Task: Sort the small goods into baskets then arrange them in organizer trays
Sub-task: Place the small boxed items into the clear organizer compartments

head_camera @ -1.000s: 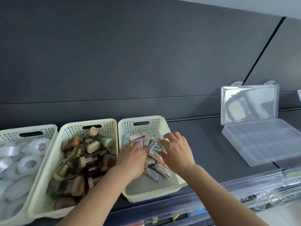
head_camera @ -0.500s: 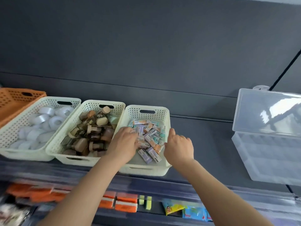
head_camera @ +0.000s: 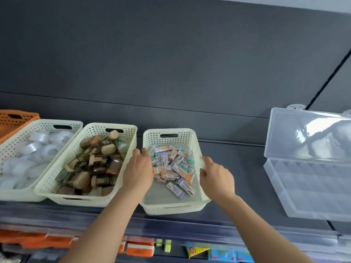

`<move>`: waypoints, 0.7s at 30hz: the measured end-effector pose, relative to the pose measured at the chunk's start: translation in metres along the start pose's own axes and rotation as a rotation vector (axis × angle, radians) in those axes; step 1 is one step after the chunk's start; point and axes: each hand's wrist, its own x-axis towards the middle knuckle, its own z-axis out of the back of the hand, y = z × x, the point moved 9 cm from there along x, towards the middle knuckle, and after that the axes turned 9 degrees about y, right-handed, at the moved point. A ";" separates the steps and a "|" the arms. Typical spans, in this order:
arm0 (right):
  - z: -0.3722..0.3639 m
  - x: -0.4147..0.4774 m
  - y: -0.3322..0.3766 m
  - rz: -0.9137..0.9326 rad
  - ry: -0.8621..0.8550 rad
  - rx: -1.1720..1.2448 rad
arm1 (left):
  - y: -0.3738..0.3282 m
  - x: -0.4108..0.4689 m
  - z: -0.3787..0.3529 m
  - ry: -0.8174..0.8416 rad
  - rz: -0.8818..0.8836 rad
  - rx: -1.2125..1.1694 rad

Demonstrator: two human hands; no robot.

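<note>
Task's thing: a cream perforated basket holding a loose heap of small wrapped erasers, at about 6 o'clock from the centre of the view, on the dark shelf.
Left hand: lies over the basket's 9 o'clock wall, fingers bent across the rim. The thumb is hidden, so I cannot tell whether it truly clasps the wall or only rests there.
Right hand: clasps the 3 o'clock wall, thumb along the rim on the inner side and fingers curled round the outside.
Long axis: runs from 6 to 12 o'clock, leaning a little toward 1. A handle slot marks the 12 o'clock end, and the 6 o'clock end sits near the shelf's front edge.
Handling: probably light, with thin plastic walls that may flex when squeezed. The erasers are loose and piled toward 12 o'clock, so tilting would likely make them slide.
Where to hold: the two long walls near mid-length, kept level, or the end slots.
Neighbours: a basket of brown and tan goods lies just beside it at 9 o'clock, with a tape-roll basket and an orange basket beyond.
Destination: probably the clear compartment box at 3 o'clock, well apart, its lid standing open.
</note>
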 end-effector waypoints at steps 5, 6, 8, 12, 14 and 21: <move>0.010 -0.003 -0.030 -0.046 -0.035 0.016 | -0.027 0.004 -0.005 -0.013 -0.066 -0.044; 0.014 -0.004 -0.038 -0.055 -0.049 0.016 | -0.035 0.006 -0.005 -0.021 -0.085 -0.053; 0.021 -0.008 -0.053 -0.071 -0.073 0.017 | -0.052 0.007 -0.007 -0.033 -0.118 -0.071; 0.035 -0.017 -0.088 -0.094 -0.075 0.046 | -0.091 0.006 -0.015 -0.036 -0.167 -0.092; 0.040 -0.020 -0.107 -0.095 -0.061 0.062 | -0.112 0.004 -0.019 -0.033 -0.179 -0.088; 0.059 -0.029 -0.156 -0.006 -0.025 0.069 | -0.162 -0.008 -0.042 -0.007 -0.120 -0.073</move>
